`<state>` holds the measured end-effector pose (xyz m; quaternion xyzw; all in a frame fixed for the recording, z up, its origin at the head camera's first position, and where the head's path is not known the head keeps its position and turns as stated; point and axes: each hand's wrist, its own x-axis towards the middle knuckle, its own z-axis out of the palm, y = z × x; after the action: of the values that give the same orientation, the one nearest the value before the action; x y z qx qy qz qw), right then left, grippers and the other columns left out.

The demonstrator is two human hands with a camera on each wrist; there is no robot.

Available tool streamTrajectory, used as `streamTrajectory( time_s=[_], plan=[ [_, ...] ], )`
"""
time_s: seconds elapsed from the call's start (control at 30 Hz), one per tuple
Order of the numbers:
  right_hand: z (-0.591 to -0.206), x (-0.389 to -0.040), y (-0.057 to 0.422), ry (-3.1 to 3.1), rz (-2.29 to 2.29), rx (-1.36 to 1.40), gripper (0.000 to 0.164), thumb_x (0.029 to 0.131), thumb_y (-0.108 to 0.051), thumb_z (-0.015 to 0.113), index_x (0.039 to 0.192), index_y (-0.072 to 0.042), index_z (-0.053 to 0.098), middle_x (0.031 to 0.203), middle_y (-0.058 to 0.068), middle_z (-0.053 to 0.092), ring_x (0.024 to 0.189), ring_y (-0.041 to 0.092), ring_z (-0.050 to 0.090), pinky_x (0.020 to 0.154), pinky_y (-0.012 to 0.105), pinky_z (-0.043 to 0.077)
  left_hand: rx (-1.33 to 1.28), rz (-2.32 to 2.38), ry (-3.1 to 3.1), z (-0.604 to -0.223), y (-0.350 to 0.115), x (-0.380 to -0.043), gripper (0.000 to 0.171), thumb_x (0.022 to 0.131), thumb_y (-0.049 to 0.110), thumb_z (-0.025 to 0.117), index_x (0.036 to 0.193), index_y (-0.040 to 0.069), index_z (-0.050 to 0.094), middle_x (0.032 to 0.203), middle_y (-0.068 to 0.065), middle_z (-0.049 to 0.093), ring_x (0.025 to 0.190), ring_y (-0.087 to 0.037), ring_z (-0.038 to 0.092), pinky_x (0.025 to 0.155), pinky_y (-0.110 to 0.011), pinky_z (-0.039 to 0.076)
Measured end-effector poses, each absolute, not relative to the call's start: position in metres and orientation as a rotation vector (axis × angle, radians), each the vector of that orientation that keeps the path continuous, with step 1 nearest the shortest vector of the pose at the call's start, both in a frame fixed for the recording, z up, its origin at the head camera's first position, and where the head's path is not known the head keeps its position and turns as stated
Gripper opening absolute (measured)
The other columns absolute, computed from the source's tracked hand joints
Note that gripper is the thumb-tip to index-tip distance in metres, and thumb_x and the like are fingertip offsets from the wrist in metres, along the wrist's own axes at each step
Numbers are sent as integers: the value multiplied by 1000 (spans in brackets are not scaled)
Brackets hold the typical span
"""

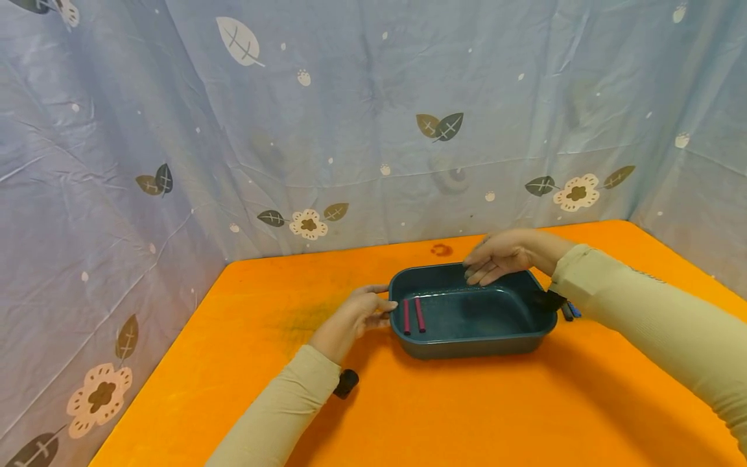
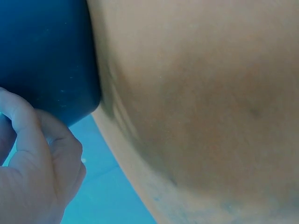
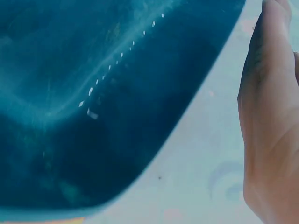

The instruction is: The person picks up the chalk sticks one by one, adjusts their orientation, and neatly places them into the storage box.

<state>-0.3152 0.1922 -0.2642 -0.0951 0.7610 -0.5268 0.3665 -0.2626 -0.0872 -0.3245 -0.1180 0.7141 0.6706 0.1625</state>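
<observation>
Your left hand (image 1: 363, 308) pinches the left end of the dark blue basin (image 1: 475, 349), thumb at the rim. Your right hand (image 1: 503, 254), fingers loosely extended and holding nothing, is by the far rim; contact is unclear. Two maroon sticks (image 1: 406, 316) lie inside, at left. The basin rests on the orange worktop (image 1: 455, 415), before a patterned curtain (image 1: 362, 84).

My head view is bright and evenly lit; soft shadows fall on the bench (image 1: 443, 415) beside the sleeves (image 1: 648, 318). My wrist views are softer and duller; I note white glints inside the tray (image 3: 145, 112).
</observation>
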Motion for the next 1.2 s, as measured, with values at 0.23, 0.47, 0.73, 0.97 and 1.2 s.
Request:
streamTrajectory(
  time_s=[0.23,0.47,0.73,0.97,1.2],
  plan=[
    [-260,-308,216,1955,-1389,-223,55,105,-12,42,143,19,18,107,11,63,91,17,68,89,33,53,-329,1922,2021,-325,-86,-263,54,92,-7,61,143,3,46,97,-13,53,63,-17,47,52,-21,50],
    [-260,-302,238,1967,-1410,-166,51,105,-13,42,141,19,25,103,11,64,90,17,68,88,33,53,-314,1916,2022,-326,-87,-263,54,92,-6,61,144,3,45,97,-13,53,64,-18,46,53,-21,49],
    [-261,-296,265,1983,-1434,-97,41,105,-14,42,135,13,39,103,11,65,92,18,67,88,33,53,-294,1900,2035,-327,-89,-263,55,93,-5,60,144,3,44,93,-12,54,64,-17,46,52,-21,49],
    [-261,-293,288,1966,-1448,-95,31,105,-16,44,126,5,52,107,12,63,96,19,66,93,36,51,-301,1921,2021,-326,-89,-262,54,92,-6,61,143,3,45,92,-13,54,63,-17,46,52,-21,50],
    [-267,-292,311,1966,-1451,-115,47,105,-20,45,139,13,39,112,11,62,101,20,65,96,41,49,-302,1924,2022,-325,-88,-260,54,92,-6,60,143,2,45,92,-13,53,64,-18,46,53,-22,50]
  ],
)
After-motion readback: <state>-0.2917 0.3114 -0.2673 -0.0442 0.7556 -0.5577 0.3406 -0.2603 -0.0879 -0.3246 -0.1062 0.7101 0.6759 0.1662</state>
